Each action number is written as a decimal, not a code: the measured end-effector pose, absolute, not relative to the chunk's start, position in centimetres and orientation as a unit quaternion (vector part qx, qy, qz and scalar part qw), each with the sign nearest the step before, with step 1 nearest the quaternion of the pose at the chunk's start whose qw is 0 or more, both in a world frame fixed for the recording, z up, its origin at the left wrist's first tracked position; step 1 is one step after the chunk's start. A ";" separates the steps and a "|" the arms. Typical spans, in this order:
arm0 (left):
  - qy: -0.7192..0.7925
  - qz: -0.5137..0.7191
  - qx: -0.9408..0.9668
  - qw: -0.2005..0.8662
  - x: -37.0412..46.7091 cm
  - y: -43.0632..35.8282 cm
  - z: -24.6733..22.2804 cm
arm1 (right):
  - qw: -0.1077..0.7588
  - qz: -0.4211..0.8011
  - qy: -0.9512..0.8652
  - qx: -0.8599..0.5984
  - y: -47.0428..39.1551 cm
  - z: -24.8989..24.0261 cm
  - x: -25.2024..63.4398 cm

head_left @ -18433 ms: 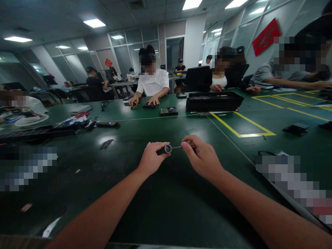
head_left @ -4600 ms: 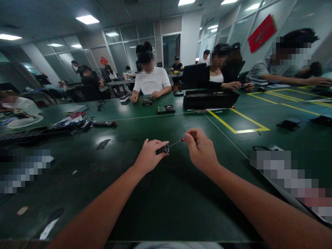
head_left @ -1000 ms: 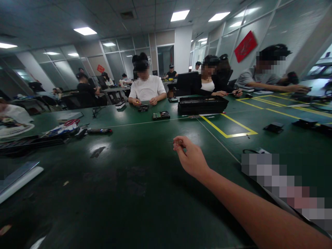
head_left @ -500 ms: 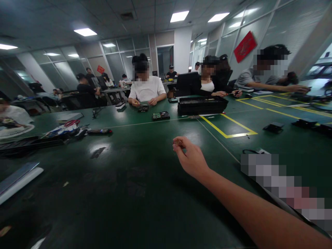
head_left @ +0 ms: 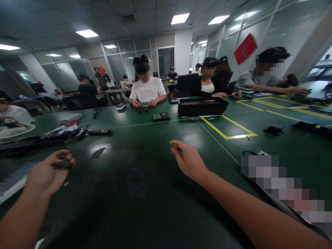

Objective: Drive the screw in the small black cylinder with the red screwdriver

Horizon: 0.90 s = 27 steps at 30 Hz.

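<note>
My left hand point(head_left: 49, 173) has come up at the left, its fingers curled around a small dark piece point(head_left: 64, 163) whose kind I cannot make out. My right hand point(head_left: 190, 159) hovers over the middle of the green table point(head_left: 155, 214), thumb and fingertips pinched together. Whatever may be between those fingertips is too small to name. Beyond the right hand lies an open device with a green circuit board point(head_left: 161, 117). A long black case point(head_left: 202, 106) stands to the right of that device.
A pile of cables and tools point(head_left: 66, 130) and a dark marker-like stick point(head_left: 100, 132) lie at the left. Yellow tape point(head_left: 241, 135) marks the table at the right. Small black parts point(head_left: 274, 129) sit farther right. Across the table, a person in a white shirt point(head_left: 147, 90) handles a small device.
My left hand has entered from the lower left with the small dark piece in its fingers. My right hand has shifted slightly, still pinched.
</note>
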<state>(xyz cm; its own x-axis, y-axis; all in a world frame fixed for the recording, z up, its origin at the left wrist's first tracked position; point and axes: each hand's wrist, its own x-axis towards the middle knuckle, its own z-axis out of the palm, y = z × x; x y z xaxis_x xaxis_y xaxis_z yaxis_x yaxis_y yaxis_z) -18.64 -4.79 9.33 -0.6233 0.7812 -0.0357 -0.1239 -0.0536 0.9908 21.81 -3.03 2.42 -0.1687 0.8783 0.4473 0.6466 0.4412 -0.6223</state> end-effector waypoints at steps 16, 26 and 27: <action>0.440 0.465 0.612 0.463 1.8 -0.2 2.7 | 0.486 0.082 -0.747 -0.446 -4.3 3.3 21.6; 0.471 0.396 0.710 0.342 0.8 -0.6 -0.1 | 0.514 0.135 -0.735 -0.420 -4.9 3.6 22.0; 0.478 0.392 0.712 0.333 0.8 -0.6 0.0 | 0.530 0.146 -0.722 -0.420 -4.9 3.4 22.1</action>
